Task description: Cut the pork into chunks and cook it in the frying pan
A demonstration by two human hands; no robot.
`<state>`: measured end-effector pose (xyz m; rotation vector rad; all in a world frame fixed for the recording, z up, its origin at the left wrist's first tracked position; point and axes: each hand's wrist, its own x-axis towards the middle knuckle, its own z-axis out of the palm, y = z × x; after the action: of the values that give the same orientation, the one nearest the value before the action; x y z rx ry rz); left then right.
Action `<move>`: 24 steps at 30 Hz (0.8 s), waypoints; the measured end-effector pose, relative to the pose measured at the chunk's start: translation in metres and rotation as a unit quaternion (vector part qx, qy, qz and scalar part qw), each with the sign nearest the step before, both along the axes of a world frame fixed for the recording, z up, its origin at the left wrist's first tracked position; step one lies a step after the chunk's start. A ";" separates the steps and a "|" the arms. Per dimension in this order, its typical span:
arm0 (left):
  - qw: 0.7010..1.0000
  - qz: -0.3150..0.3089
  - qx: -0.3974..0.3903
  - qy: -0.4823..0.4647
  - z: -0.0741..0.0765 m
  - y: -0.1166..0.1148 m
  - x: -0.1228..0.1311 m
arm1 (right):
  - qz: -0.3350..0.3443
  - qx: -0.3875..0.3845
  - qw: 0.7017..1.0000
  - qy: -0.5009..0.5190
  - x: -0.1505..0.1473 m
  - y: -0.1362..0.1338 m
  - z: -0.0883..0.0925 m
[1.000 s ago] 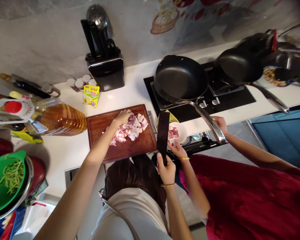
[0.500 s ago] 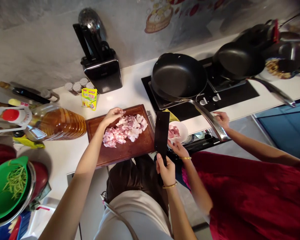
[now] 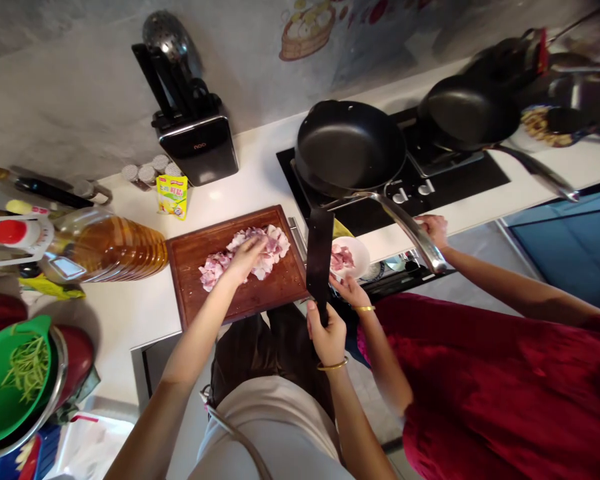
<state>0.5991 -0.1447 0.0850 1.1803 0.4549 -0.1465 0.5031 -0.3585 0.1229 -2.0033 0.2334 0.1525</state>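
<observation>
My left hand point(image 3: 245, 259) rests on the pile of chopped raw meat point(image 3: 273, 241), its fingers stretched out over the pieces and their tips partly hidden. Under the meat lies a brown wooden cutting board point(image 3: 250, 310). My right hand point(image 3: 329, 331) is closed around the handle of a cleaver point(image 3: 320, 247), holding its dark broad blade upright just beyond the board's right edge. Behind the blade, a co-worker's hand point(image 3: 351, 291) holds a white bowl point(image 3: 361, 257) with raw meat pieces point(image 3: 342, 257) in it.
A black wok point(image 3: 350, 150) and a smaller frying pan point(image 3: 467, 113) stand on the stove; the wok's handle juts toward the co-worker's other hand point(image 3: 434, 230). Left of the board are an oil jug point(image 3: 115, 243), a yellow packet point(image 3: 172, 197), a knife block point(image 3: 200, 150) and a green colander point(image 3: 10, 417).
My left hand has moved from the back edge of the meat pile rightward and down onto its middle. My right hand still holds the cleaver upright. The whole view has shifted slightly.
</observation>
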 end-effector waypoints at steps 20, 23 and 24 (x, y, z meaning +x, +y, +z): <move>0.895 0.032 0.432 -0.105 -0.013 -0.024 -0.007 | -0.067 -0.079 0.993 -0.048 -0.006 -0.046 0.018; 0.825 -0.030 0.560 -0.069 -0.019 0.004 -0.008 | -0.025 -0.096 0.994 -0.044 0.000 -0.041 0.007; 0.804 -0.070 0.587 -0.057 -0.023 0.009 -0.006 | -0.004 -0.103 0.994 -0.039 0.002 -0.040 0.003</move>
<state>0.5933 -0.1357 0.0624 2.4432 0.3318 0.1171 0.5050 -0.3989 0.1255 -2.2078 0.2153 0.0456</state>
